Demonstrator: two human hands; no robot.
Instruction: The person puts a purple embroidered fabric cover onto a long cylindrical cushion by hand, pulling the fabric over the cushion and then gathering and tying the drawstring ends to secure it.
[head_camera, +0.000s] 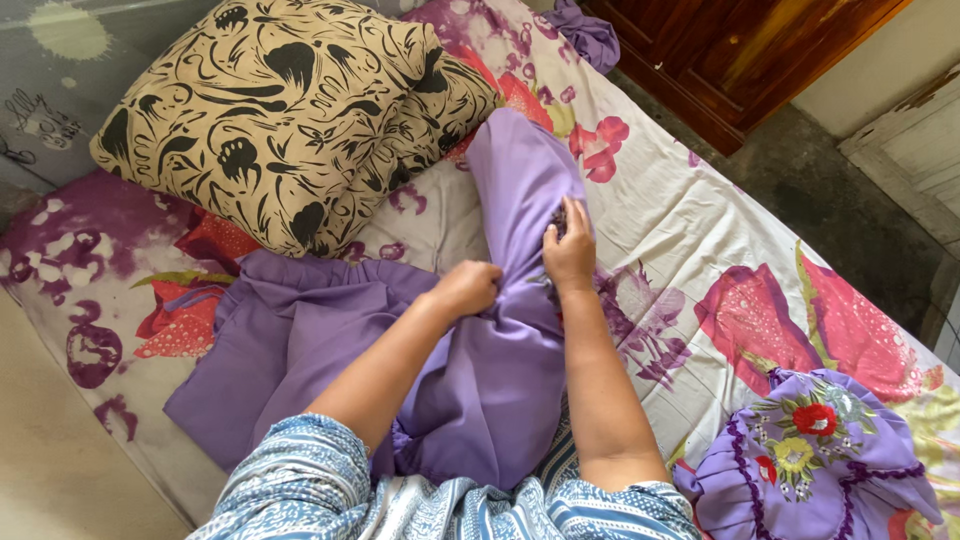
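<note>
Purple cloth (500, 360): it lies across the bed (700, 200) in front of you, a long bulging tube running from your lap up toward the pillow (280, 110), with a flatter spread of the same cloth to your left.
Left hand (468, 288): you have it closed in a fist on a bunch of the cloth near the middle.
Right hand (570, 250): your fingers are pinched together on the cloth's right edge, just beside something small and dark that you cannot make out.
Handling: it looks soft, light and limp, so it likely sags and slides wherever you do not hold it. The surface seems smooth, perhaps a little slippery.
Grip: gathered folds or a seam edge probably give you the surest hold; a flat pinch may slip.
Nearby: an embroidered purple cover (815, 450) sits at your right, well apart from both hands.
</note>
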